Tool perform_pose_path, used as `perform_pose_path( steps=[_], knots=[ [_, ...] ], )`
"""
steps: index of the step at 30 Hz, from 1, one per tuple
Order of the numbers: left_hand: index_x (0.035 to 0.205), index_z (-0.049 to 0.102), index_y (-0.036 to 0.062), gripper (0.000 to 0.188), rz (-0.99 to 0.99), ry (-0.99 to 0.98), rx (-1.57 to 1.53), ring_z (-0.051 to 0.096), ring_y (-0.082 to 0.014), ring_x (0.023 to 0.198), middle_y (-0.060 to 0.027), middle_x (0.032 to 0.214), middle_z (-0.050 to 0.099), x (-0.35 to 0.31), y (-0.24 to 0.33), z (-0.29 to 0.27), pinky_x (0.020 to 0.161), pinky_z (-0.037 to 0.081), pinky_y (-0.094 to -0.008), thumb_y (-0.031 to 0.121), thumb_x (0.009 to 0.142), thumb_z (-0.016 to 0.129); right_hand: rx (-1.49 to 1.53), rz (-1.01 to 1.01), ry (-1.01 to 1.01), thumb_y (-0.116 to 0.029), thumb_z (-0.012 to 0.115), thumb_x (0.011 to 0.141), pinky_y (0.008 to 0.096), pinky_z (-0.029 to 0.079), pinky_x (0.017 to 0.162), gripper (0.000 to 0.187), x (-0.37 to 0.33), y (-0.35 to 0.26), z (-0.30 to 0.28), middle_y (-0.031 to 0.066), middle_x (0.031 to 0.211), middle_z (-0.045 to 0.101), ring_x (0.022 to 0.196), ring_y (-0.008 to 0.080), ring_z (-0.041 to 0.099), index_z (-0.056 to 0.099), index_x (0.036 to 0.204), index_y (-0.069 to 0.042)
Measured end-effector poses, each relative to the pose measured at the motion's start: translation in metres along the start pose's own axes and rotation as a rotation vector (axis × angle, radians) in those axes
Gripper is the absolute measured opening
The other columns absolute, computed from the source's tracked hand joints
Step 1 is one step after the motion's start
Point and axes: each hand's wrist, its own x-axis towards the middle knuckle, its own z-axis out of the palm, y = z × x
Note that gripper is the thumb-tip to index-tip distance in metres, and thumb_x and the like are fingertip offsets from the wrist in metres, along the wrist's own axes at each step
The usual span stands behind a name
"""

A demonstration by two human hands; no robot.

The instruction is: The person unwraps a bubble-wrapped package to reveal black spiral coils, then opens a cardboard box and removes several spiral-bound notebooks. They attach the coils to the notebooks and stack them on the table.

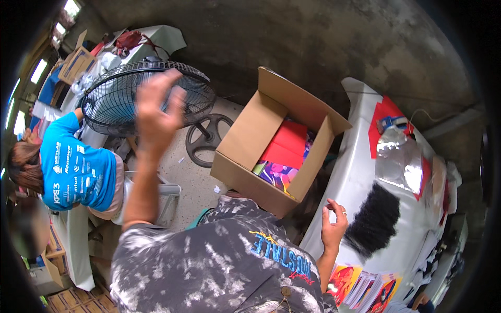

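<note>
My left hand (159, 107) is raised in front of a black pedestal fan (112, 99), blurred by motion. Its thumb stands apart from the fingers, and nothing shows in it. Over the edge of the white-covered table (319, 229) is my right hand (334, 224), a ring on one finger. Its fingers are loosely bent and apart, with no object visible between them. Beside it lies a black, bristly bundle of thin strands (373, 219). An open cardboard box (250, 175) stands before me, holding red packets (286, 143) and colourful printed ones (276, 173).
Clear plastic bags (399, 159) and a red sheet (377, 125) lie farther along the table. Printed booklets (360, 287) stand in a row near its close end. At left sits a person in a blue shirt (78, 161). The round fan base (209, 138) rests on the floor.
</note>
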Motion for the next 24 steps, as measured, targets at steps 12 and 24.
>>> perform_pose_path(
  steps=[12,24],
  knots=[
    [0.137,0.039,0.0180,0.066,-0.004,-1.830,0.615,0.047,-0.0394,0.119,-0.0235,0.139,0.035,0.169,-0.290,0.037,0.101,0.036,-0.0425,0.061,0.087,0.041,-0.298,0.197,0.203,-0.011,0.065,0.079,0.0421,0.035,0.096,0.032,-0.013,0.028,0.035,0.0128,0.112,0.056,0.110,0.0308,0.047,0.062,0.110,-0.004],
    [0.133,0.044,0.0064,0.066,0.554,-2.191,0.927,0.046,-0.0344,0.123,-0.0227,0.138,0.041,0.151,-0.259,0.091,0.105,0.034,-0.0404,0.036,0.078,0.063,-0.562,0.637,0.274,-0.030,0.070,0.072,0.0497,0.015,0.109,0.073,-0.167,0.103,0.026,0.0148,0.151,0.018,0.139,0.0353,0.017,0.041,0.138,-0.023]
  ],
)
